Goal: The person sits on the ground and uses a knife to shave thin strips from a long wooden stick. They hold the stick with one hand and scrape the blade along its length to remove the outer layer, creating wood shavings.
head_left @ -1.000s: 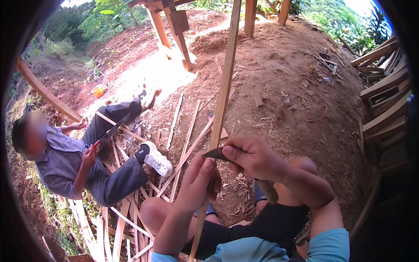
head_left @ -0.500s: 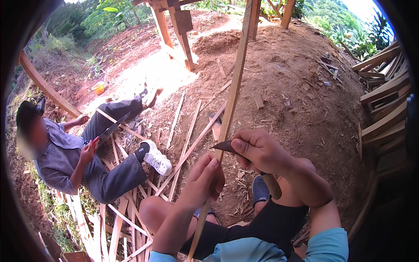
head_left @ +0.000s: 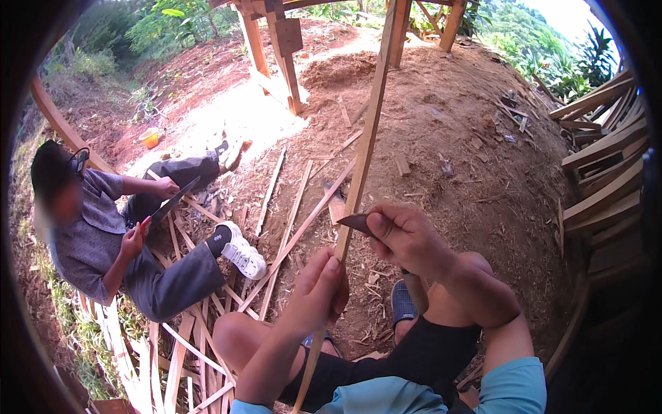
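Observation:
A long, narrow wooden strip [head_left: 369,131] runs from my lap far up and away between my knees. My left hand [head_left: 318,286] is closed around it, thumb on top, just below the blade. In my right hand [head_left: 407,238] is a knife [head_left: 356,224], its dark pointed blade lying across the strip just above my left hand. The thumb and fingers pinch near the blade's base, and the handle passes back under my wrist, partly hidden by my forearm.
On the left a seated co-worker [head_left: 96,228] holds a long-bladed knife [head_left: 172,201] and a thin strip. Loose wooden strips [head_left: 186,352] lie between us. Stacked beams [head_left: 607,176] stand at right, timber posts [head_left: 286,65] ahead, a yellow bucket [head_left: 149,138] at far left.
The co-worker has leaned forward, and their free hand has come down toward the thin strip. My hands keep their grips, with the blade still at nearly the same spot on my strip.

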A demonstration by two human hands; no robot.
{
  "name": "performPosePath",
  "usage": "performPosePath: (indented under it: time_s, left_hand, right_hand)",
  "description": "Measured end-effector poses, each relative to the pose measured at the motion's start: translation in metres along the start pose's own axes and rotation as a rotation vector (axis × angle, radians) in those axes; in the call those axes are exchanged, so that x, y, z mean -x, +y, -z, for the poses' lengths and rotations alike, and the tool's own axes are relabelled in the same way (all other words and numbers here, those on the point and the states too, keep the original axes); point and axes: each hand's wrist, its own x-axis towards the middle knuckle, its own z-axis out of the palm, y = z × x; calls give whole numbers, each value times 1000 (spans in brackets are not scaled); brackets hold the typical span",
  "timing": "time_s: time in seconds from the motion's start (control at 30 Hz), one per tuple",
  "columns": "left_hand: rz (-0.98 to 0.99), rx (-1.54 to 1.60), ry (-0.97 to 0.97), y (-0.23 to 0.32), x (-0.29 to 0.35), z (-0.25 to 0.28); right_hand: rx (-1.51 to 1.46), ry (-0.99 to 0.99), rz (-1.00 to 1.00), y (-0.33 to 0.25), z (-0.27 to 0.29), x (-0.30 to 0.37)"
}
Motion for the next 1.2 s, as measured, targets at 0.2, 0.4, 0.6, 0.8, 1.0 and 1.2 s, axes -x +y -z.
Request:
performPosePath:
  time_s: [0.2, 0.4, 0.6, 0.8, 1.0, 1.2]
  left_hand:
    - [53, -30, -7, 1, 6, 3]
    - [0, -22, 2, 5, 7, -5]
    - [-13, -52, -79, -7, 11, -2]
    - [-7, -32, -66, -3, 16, -1]
    - [1, -55, -57, 7, 14, -3]
    - [-57, -32, -73, -2, 16, 2]
  right_hand:
    - [-9, 81, 40, -12, 23, 2]
    - [60, -189, -74, -4, -9, 11]
    - [-17, 27, 100, 3, 2, 6]
    - [-40, 140, 139, -12, 25, 7]
    - [1, -129, 19, -4, -2, 13]
    - [-24, -122, -25, -12, -2, 13]
